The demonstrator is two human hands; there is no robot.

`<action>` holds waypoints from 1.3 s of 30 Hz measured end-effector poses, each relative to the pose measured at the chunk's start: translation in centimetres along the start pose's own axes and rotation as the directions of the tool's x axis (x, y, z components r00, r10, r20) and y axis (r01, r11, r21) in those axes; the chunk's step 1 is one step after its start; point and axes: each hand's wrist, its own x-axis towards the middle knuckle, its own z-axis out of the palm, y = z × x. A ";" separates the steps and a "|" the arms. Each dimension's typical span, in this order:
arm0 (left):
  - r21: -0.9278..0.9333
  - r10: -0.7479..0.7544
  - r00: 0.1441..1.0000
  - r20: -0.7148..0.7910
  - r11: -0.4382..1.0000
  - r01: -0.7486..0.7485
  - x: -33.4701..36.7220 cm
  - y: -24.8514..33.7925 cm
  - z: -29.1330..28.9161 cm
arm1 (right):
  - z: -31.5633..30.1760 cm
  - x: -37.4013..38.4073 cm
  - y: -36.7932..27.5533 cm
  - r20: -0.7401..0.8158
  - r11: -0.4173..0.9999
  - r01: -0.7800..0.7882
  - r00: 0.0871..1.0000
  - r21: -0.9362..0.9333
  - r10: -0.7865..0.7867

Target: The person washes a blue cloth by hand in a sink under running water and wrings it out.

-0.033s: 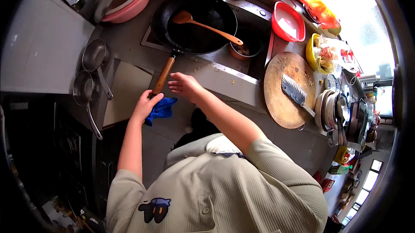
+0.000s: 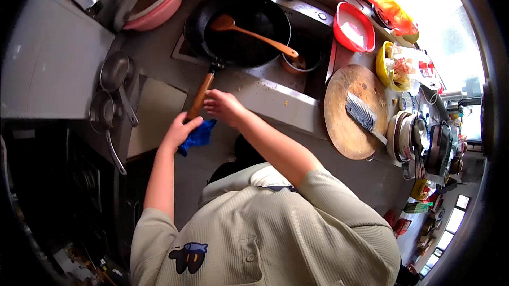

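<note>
The left hand point(image 2: 179, 131), left of the frame's centre, is closed around the end of a brown wooden handle point(image 2: 201, 95), a crumpled blue cloth point(image 2: 199, 133) beside it. The right hand point(image 2: 225, 109), fingers loosely extended, is just beside the handle (we cannot tell if it touches). In the upper centre we see the handle's round black wok point(image 2: 260, 13), an orange-brown wooden spatula point(image 2: 260, 37) lying across it.

At the left fingers point(image 2: 194, 123), the handle point(image 2: 201, 95) looks smooth, glossy wood; beside them, matt cloth point(image 2: 199, 134); beyond, a smooth metal wok point(image 2: 252, 15).
</note>
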 end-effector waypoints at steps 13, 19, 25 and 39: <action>-0.052 -0.172 0.905 0.388 0.977 0.208 4.0 -0.4 -0.3 | 4.5 5.8 0.1 -0.401 0.964 0.136 0.916 0.227 -0.035; 0.017 -0.330 0.765 0.553 0.923 0.385 4.9 -0.6 0.5 | 4.1 3.9 -0.2 -0.428 0.959 0.212 0.897 0.188 -0.114; -0.029 -0.065 0.853 0.518 0.995 0.094 4.6 -2.2 0.9 | 3.4 3.9 0.7 -0.404 0.950 0.264 0.897 0.165 -0.179; 0.023 -0.029 0.822 0.568 1.000 0.019 4.2 -2.5 2.3 | 2.4 1.9 0.8 -0.441 0.934 0.305 0.876 0.187 -0.197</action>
